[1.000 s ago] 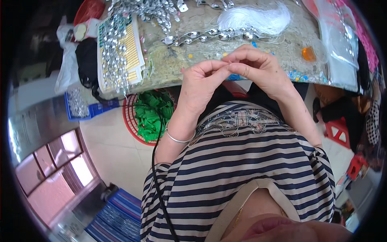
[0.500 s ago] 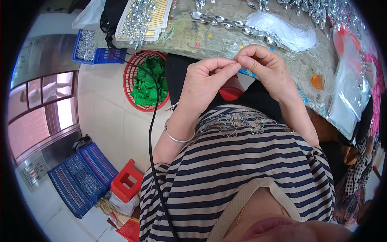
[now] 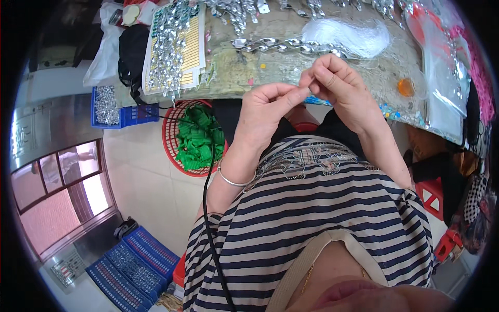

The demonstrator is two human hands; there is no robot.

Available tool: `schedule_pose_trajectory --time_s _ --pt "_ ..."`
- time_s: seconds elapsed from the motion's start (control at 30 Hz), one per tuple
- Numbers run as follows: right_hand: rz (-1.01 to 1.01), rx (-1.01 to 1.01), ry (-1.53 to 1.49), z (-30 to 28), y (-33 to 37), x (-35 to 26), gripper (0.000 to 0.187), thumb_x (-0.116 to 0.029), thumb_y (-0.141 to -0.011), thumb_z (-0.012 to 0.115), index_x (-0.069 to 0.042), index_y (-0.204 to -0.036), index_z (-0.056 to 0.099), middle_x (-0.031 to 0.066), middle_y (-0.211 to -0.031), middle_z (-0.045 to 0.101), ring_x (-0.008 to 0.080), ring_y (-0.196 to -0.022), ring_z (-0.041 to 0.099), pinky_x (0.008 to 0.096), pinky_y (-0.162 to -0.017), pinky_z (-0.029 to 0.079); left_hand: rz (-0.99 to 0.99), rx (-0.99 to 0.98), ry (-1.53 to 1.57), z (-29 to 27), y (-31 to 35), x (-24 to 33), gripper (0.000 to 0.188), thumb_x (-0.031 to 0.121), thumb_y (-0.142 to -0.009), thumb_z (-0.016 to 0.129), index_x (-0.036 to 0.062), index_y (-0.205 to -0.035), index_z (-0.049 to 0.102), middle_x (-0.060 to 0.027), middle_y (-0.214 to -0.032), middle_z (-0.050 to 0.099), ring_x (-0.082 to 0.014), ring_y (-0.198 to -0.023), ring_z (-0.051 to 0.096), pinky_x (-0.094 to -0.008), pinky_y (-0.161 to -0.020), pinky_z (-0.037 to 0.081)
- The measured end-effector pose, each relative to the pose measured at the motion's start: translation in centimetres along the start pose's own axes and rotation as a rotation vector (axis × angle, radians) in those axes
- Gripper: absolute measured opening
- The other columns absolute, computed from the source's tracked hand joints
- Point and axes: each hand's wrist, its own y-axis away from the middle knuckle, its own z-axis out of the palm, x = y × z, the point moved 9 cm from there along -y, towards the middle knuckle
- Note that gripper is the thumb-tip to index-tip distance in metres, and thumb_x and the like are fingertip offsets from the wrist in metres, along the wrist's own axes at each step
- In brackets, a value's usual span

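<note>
The left hand (image 3: 267, 112) and the right hand (image 3: 340, 91) meet fingertip to fingertip just above the near edge of the desk (image 3: 270, 65), in front of the person's chest. Both hands are pinched shut, thumb against forefinger, and the two pinches touch each other; whatever they grip is too small to make out, perhaps a fine thread or a tiny bead. A silver bangle (image 3: 232, 180) circles the left wrist.

Just beyond the fingers, on the desk, lies a silver chain of large links (image 3: 286, 46), running sideways, and beside its right end a tuft of white fibre (image 3: 348, 36). Small coloured beads are scattered on the desk surface near the hands, and an orange round bead (image 3: 405, 87) lies to the right, next to clear plastic bags (image 3: 447, 78). At the left end of the desk rests a yellow card covered with rows of silver pieces (image 3: 176, 47).

Below the desk edge, on the tiled floor (image 3: 140, 177), stands a red round basket (image 3: 171, 151) holding green pieces (image 3: 200, 138). A blue crate (image 3: 122, 112) with silvery bits sits to its left. A black cable (image 3: 208, 208) runs down past the person's striped shirt (image 3: 312, 218). Blue trays (image 3: 132, 265) lie on the floor lower left.
</note>
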Motion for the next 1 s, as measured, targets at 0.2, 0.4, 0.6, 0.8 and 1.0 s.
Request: schedule_pose_trajectory --time_s 0.2,0.4,0.6,0.8,1.0 --pt "0.106 -0.003 0.065 1.5 -1.5 0.3 0.014 -0.021 -0.095 0.047 -0.01 -0.087 0.048 -0.0063 -0.065 0.039 0.0036 -0.057 0.033 0.0182 -0.052 0.026 0.025 -0.024 -0.044 -3.2 0.7 0.1 0.011 0.006 -0.08 0.067 -0.0009 -0.088 0.068 -0.0043 -0.081 0.067 -0.0081 -0.075 0.06 -0.0203 -0.071 0.046" --pt "0.032 0.024 0.113 1.8 -3.7 -1.2 0.012 -0.02 -0.095 0.047 -0.01 -0.087 0.049 -0.0062 -0.065 0.039 0.0033 -0.056 0.032 0.0178 -0.05 0.025 -0.061 -0.108 -0.125 -6.0 2.3 -1.7 0.008 0.003 -0.081 0.064 -0.0026 -0.085 0.068 -0.0061 -0.08 0.067 -0.0098 -0.077 0.061 -0.0221 -0.072 0.048" --pt "0.003 -0.001 0.124 2.8 -7.0 -2.6 0.014 -0.021 -0.095 0.047 -0.008 -0.089 0.05 -0.0035 -0.066 0.045 0.0052 -0.056 0.037 0.0189 -0.054 0.032 -0.106 -0.131 -0.022 -8.6 4.2 -4.5 0.027 0.005 -0.086 0.059 -0.0004 -0.113 0.057 -0.0047 -0.082 0.064 -0.0093 -0.073 0.06 -0.0199 -0.067 0.048" --pt "-0.104 0.005 0.265 1.4 -10.3 -4.7 0.017 -0.021 -0.096 0.045 -0.005 -0.097 0.052 0.0022 -0.08 0.057 0.0076 -0.069 0.051 0.0209 -0.066 0.042 -0.057 0.125 -0.025 -16.2 4.6 -4.6 0.036 0.011 -0.091 0.052 0.0039 -0.126 0.05 -0.001 -0.08 0.059 -0.0011 -0.057 0.039 -0.0156 -0.049 0.032" --pt "-0.172 0.082 0.718 -1.1 -12.8 -3.1 0.027 -0.023 -0.094 0.049 -0.005 -0.111 0.06 0.005 -0.112 0.062 0.0133 -0.094 0.057 0.0279 -0.082 0.046 0.543 0.704 -0.558 -22.3 -0.1 7.4 0.032 0.008 -0.091 0.049 -0.0003 -0.122 0.051 -0.0079 -0.087 0.059 -0.0133 -0.065 0.049 -0.0266 -0.06 0.041"
